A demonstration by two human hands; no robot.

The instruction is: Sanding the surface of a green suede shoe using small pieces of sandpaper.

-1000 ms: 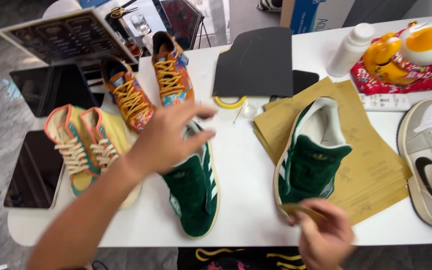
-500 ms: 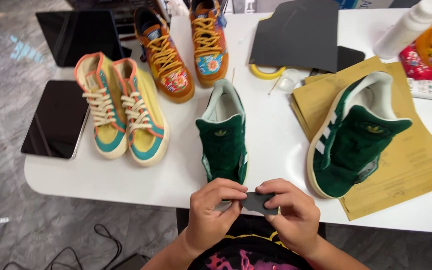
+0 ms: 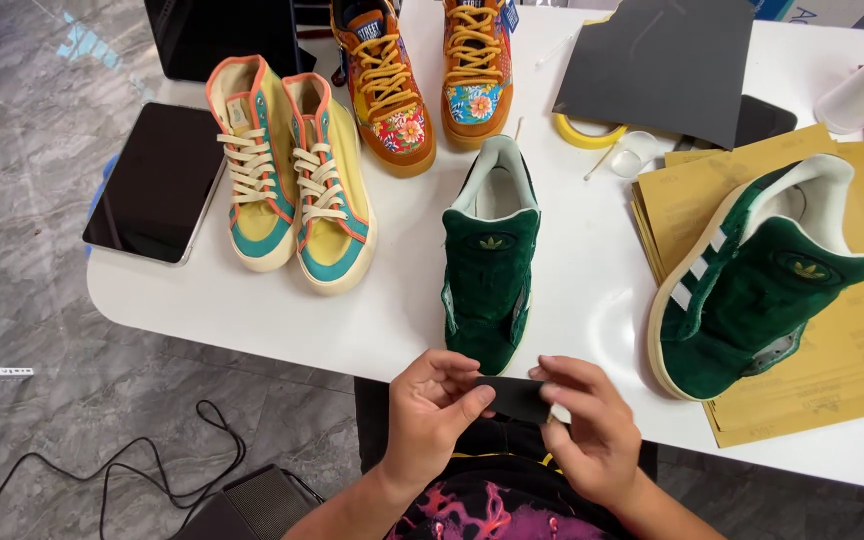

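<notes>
Left hand (image 3: pixel 434 408) and right hand (image 3: pixel 592 430) each grip closed on one dark sandpaper piece (image 3: pixel 514 397); two green shoes (image 3: pixel 490 270) on table (image 3: pixel 592 300).

Bright, even indoor light, sharp across the whole view.
Soft short shadows fall under the shoes onto the white table (image 3: pixel 592 300); the tablet (image 3: pixel 157 180) screen shows faint glare, and straight lines bow slightly at the edges.

Two shoes (image 3: pixel 292 180) are lying at upper left on the table (image 3: pixel 592 290), a tablet (image 3: pixel 152 180) left of them; one sneaker (image 3: pixel 490 262) is sitting at centre; another sneaker (image 3: pixel 752 285) is resting on paper sheets (image 3: pixel 852 350) at right.
</notes>
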